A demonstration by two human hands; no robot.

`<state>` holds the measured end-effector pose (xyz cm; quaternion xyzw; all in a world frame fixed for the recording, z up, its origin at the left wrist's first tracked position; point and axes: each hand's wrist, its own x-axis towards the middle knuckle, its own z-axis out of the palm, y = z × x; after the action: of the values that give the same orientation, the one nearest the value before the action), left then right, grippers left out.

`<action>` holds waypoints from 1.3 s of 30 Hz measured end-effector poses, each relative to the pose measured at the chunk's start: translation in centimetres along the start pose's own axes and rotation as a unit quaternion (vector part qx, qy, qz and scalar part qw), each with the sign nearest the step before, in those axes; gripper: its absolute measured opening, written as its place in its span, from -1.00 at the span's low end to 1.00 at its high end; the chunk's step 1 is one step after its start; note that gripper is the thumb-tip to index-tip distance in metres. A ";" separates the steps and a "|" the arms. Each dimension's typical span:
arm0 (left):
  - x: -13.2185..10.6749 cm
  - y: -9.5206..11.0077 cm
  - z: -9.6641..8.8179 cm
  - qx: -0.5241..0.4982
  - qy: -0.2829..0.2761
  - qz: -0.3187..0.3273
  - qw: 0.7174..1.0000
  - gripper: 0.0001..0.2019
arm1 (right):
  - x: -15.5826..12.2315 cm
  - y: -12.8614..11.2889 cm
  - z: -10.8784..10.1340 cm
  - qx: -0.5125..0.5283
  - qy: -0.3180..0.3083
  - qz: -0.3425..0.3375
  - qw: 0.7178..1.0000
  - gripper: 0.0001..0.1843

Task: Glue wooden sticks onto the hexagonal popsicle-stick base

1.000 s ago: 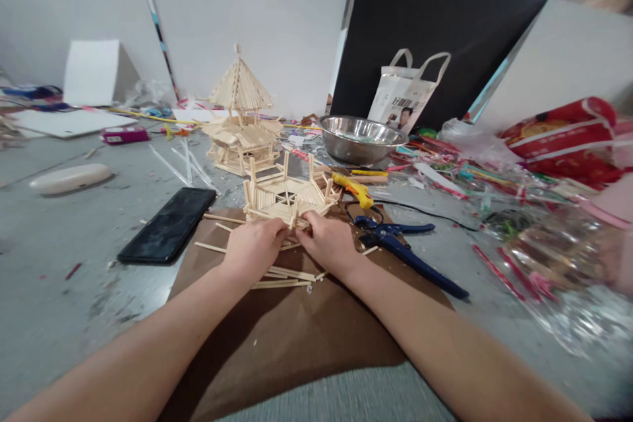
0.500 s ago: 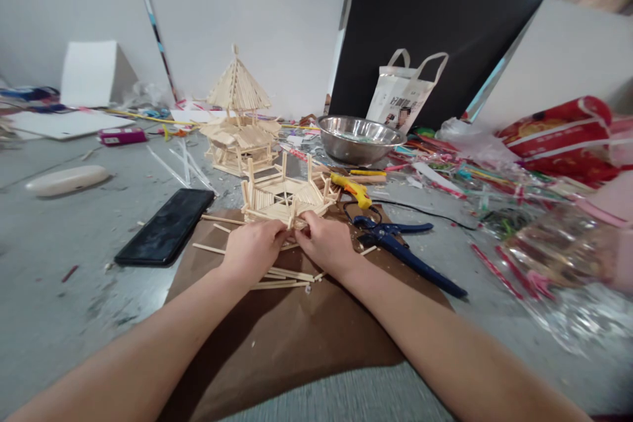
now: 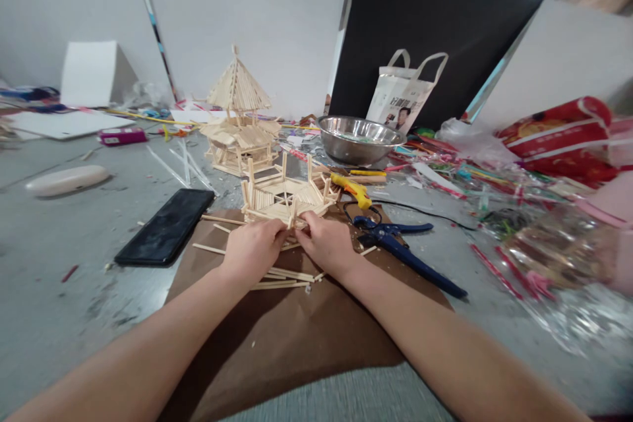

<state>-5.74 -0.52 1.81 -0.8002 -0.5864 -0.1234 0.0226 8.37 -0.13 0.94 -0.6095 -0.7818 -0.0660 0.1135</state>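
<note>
The stick frame (image 3: 302, 196) sits at twelve o'clock, as near the left hand (image 3: 253, 247) as the right hand (image 3: 329, 245). It looks six-sided, no long way. Fingers (image 3: 279, 229) touch its near edge; I can't tell if they pinch. Brown sheet (image 3: 297, 336) at six, phone (image 3: 165, 227) at nine, cutters (image 3: 398, 247) at three.

The head view has swung slightly right, so the phone (image 3: 165, 227) appears farther left.

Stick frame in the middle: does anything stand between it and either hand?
Nothing visible does: the left hand and right hand are at the near edge of the stick frame; fingertips are partly hidden.
</note>
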 end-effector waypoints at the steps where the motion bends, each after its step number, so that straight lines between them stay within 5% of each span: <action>1: 0.0 0.0 0.0 0.000 -0.003 -0.003 1.000 -0.69 | 0.0 0.0 0.0 -0.002 0.000 0.000 1.000 -0.71; 39: 0.1 -0.4 0.6 -0.014 0.007 -0.020 1.000 -0.73 | 0.1 0.1 0.2 0.008 0.010 -0.011 1.000 -0.73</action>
<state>-6.02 -0.16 1.23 -0.7879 -0.6002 -0.1374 0.0126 8.44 0.02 0.72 -0.5995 -0.7876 -0.0670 0.1257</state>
